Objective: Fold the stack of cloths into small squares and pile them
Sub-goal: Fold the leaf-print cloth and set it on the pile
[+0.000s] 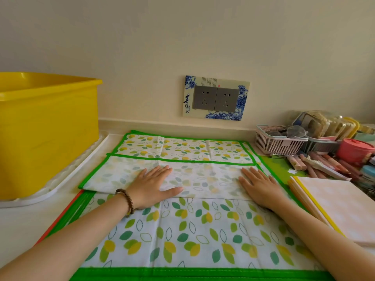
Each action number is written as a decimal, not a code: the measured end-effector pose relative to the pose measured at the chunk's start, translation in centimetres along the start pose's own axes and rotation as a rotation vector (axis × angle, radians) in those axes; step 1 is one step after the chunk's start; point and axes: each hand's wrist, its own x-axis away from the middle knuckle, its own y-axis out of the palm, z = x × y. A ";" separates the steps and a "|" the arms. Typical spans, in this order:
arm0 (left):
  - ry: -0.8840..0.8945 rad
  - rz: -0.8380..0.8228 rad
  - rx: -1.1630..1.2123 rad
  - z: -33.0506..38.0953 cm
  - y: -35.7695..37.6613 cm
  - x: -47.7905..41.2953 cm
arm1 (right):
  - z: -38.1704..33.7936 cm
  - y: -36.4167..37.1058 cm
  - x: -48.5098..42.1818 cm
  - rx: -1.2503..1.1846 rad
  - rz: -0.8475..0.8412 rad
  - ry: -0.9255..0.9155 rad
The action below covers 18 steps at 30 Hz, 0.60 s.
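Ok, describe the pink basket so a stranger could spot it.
Start at the blue-flowered wall socket plate and drop right to the counter's back edge. The pink basket stands there, right of the leaf-print cloth. Its slotted pale sides differ from the solid red lidded tub beside it.

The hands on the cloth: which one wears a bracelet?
The left hand, flat on the leaf-print cloth: brown beads circle its wrist. The right hand, also flat, has a bare wrist.
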 end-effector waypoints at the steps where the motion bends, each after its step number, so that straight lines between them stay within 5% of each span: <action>1: 0.004 -0.002 0.002 0.0 0.0 0.1 | -0.1 -0.1 0.0 -0.003 -0.004 0.003; 5: 0.007 -0.007 0.019 0.3 -0.2 0.2 | -1.9 -0.4 0.3 -0.074 0.019 -0.055; 12: 0.008 -0.006 0.007 0.2 0.0 0.0 | -10.2 0.7 3.0 -0.151 -0.012 -0.435; 18: 0.009 0.001 0.007 0.1 0.1 -0.1 | -11.3 1.9 3.4 -0.066 -0.030 -0.441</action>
